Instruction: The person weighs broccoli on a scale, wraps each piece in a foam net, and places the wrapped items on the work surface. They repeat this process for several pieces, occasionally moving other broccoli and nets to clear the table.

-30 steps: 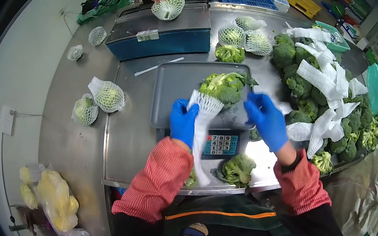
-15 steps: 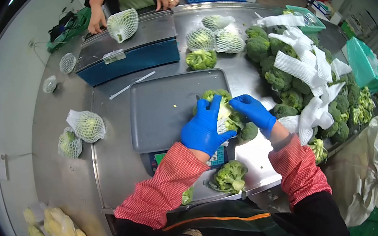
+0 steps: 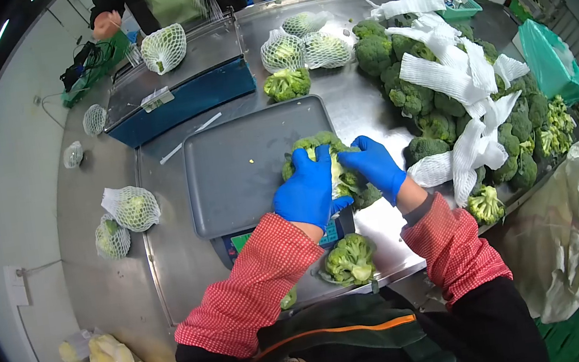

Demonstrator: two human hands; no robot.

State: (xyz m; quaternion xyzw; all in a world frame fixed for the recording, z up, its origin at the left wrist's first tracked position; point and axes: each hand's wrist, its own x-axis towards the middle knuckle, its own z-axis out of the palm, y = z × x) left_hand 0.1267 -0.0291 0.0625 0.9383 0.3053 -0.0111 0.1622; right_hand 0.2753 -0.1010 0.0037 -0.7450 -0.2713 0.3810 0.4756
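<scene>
We hold a bushy green broccoli head [image 3: 315, 140] with our left hand [image 3: 306, 190], its pale, branching stalks turned up toward us and darker florets crowding round its edge. It lies at the near right part of the flat grey rectangular tray [image 3: 229, 171]. Our fingers hide much of its middle.

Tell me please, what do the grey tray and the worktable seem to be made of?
Grey tray: probably hard plastic, with a matte, even finish; coated metal is possible. Worktable: likely smooth stainless steel, judging by its silvery surface and bright glare.
</scene>
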